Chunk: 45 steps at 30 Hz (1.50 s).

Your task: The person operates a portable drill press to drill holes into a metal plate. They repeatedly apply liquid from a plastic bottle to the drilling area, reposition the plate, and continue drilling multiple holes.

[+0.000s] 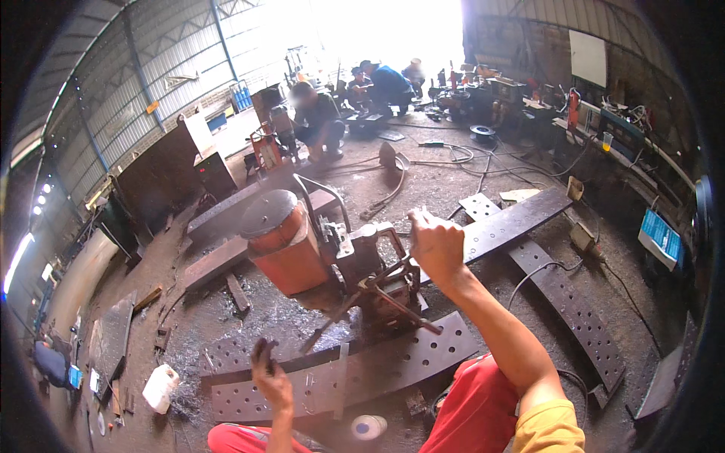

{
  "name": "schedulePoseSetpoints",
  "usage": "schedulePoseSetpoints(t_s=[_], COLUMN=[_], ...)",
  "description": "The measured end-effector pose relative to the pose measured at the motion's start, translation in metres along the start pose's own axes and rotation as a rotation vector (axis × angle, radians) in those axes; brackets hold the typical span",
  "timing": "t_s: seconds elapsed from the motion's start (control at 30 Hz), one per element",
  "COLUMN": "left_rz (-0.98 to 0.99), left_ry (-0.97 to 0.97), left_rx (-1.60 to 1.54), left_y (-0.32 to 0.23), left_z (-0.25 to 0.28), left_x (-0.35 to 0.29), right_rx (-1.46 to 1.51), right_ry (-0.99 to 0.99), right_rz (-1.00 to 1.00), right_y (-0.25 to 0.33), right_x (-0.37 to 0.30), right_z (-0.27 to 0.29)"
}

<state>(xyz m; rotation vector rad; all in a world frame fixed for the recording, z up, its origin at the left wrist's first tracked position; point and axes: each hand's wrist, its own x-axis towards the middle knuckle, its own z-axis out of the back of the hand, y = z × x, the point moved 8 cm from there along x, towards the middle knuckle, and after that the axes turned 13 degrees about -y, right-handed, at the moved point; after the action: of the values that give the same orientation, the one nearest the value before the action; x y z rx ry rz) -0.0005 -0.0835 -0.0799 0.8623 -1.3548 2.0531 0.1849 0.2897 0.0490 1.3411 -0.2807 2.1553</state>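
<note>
A portable drill press with an orange motor housing (283,245) stands on a drilled steel plate (393,359) in front of me. Spoked feed handles (404,308) stick out from its side. My right hand (439,245) is closed in a fist at the upper right of the machine, around the end of one spoke, most of which it hides. Lower left, my left hand (273,381) is over the plate's left part, fingers pointing up and apart. Its fingertips look blackened, and I see nothing held in them.
More drilled plates (570,313) lie to the right, with cables (532,275) across them. A white plastic jug (161,389) stands at left, a round white container (368,428) near my knees. Several people crouch at the back, one (317,121) beside another machine.
</note>
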Motion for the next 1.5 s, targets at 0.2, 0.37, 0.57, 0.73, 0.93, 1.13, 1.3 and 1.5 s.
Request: schedulePoseSetpoints(t_s=[0.2,0.37,0.57,0.73,0.93,1.13,1.3,1.5], left_rz=[0.305,0.371,0.388,0.539,0.541,0.579,0.652,0.461], left_ry=[0.077,0.038,-0.040,-0.027,0.010,0.119,0.219,0.292], left_rx=[-0.207,-0.241,-0.379,-0.348,-0.337,-0.151,-0.034,0.148], left_y=[0.068,0.118,0.112,0.118,0.111,0.112,0.119,0.148], left_z=[0.022,0.003,0.012,0.030,0.042,0.042,0.039,0.035], left_x=[0.044,0.046,0.065,0.075,0.082,0.082,0.075,0.061], right_rx=[0.713,0.998,0.851,0.653,0.503,0.497,0.216,0.062], right_ry=[-0.076,0.233,0.665,0.742,0.907,0.854,0.970,0.828], right_rz=[0.105,0.126,0.298,0.556,0.688,0.584,0.687,0.947], right_y=[0.108,0.232,0.315,0.326,0.306,0.269,0.223,0.158], right_x=[0.021,-0.020,-0.128,-0.198,-0.278,-0.318,-0.364,-0.409], right_z=[0.013,-0.043,-0.123,-0.168,-0.214,-0.239,-0.256,-0.277])
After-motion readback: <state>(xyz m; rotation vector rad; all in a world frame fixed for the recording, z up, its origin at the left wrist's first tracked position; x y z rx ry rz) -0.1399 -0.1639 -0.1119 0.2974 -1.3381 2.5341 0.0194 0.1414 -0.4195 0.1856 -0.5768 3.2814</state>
